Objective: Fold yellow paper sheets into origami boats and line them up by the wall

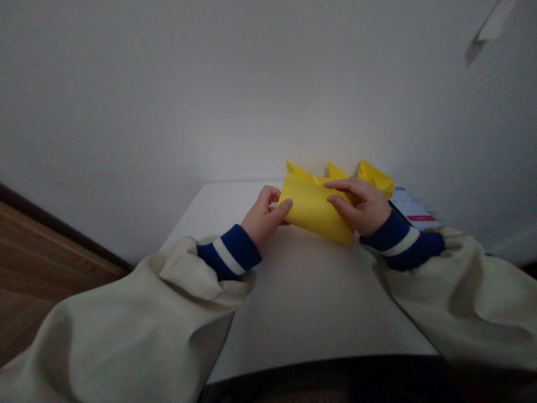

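Observation:
A sheet of yellow paper (312,204), curved over along its lower edge, is held up above the white table. My left hand (266,215) pinches its left edge, thumb in front and fingers partly hidden behind. At the paper's right side is my right hand (363,204), its thumb and index finger close together against the sheet; its other fingers are mostly hidden. Just behind the sheet stand folded yellow paper pieces (377,180), partly covered by the sheet and my right hand.
The small white table (319,302) backs onto a pale wall (251,84). A phone-like screen (413,210) lies at the right edge, beside my right sleeve. Brown wooden furniture (50,274) is at the left. Something pale (497,22) sticks out from the wall, upper right.

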`<action>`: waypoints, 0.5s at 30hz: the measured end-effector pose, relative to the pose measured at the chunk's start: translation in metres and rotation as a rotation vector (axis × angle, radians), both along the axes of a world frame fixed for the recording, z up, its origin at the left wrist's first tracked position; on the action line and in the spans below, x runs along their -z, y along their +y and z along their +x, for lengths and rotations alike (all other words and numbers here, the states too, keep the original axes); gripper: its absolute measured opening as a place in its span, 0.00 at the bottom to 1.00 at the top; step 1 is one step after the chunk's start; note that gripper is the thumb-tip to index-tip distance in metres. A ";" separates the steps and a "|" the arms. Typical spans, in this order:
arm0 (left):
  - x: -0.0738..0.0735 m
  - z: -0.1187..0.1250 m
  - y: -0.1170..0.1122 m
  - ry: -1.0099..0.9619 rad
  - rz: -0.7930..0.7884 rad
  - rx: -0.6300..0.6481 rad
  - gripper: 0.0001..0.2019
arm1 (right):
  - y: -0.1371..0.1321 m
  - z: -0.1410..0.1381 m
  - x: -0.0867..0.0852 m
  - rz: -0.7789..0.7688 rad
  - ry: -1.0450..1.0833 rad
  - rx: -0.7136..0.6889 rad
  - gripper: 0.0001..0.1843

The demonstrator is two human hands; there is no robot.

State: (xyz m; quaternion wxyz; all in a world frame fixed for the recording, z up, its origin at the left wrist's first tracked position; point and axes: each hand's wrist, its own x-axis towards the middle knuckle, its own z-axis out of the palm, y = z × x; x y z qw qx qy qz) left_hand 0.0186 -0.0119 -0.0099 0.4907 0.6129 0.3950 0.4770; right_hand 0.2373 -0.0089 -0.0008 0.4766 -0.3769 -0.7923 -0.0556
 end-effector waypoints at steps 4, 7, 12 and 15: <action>0.009 -0.005 0.005 0.116 -0.050 0.066 0.14 | 0.003 0.002 0.002 -0.053 0.133 0.062 0.11; 0.015 -0.009 0.009 0.191 -0.083 0.015 0.17 | 0.004 0.003 0.003 -0.072 0.193 0.105 0.10; 0.011 -0.012 0.010 0.190 -0.110 -0.028 0.15 | 0.005 0.004 0.004 -0.122 0.273 0.136 0.10; 0.007 -0.012 0.009 0.168 -0.144 -0.053 0.12 | 0.005 0.004 0.005 -0.126 0.294 0.149 0.10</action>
